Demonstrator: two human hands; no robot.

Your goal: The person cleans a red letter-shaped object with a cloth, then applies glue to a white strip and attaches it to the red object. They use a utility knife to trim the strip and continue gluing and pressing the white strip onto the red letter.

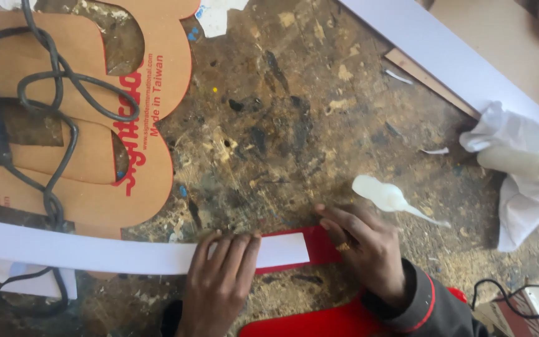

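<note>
The table [294, 112] fills most of the frame; it is old brown wood, covered in scratches, dark spots and dried paint. In the upper left lies a big piece of brown cardboard [169, 68] with curvy holes cut out of it and a red edge. A black cable [57, 81] loops over that cardboard and runs down to the lower left corner. A long white board [432, 47] slants across the upper right of the frame. At the right edge sits a crumpled white cloth [519, 206] with a pale bottle [522, 163] lying on it. A long white paper strip [82, 251] stretches from the left edge to the lower middle, where its end lies on top of a red strip [320, 244]. The left hand [223, 281] is in the lower middle, flat and spread, with its fingers pressing down on the white paper strip. The right hand [369, 246] is just beside it on the right, fingers bent down onto the end of the red strip; it wears a ring, and its sleeve is dark with a red line. A small white glue tube [385, 195] lies on the table just above the right hand.
</note>
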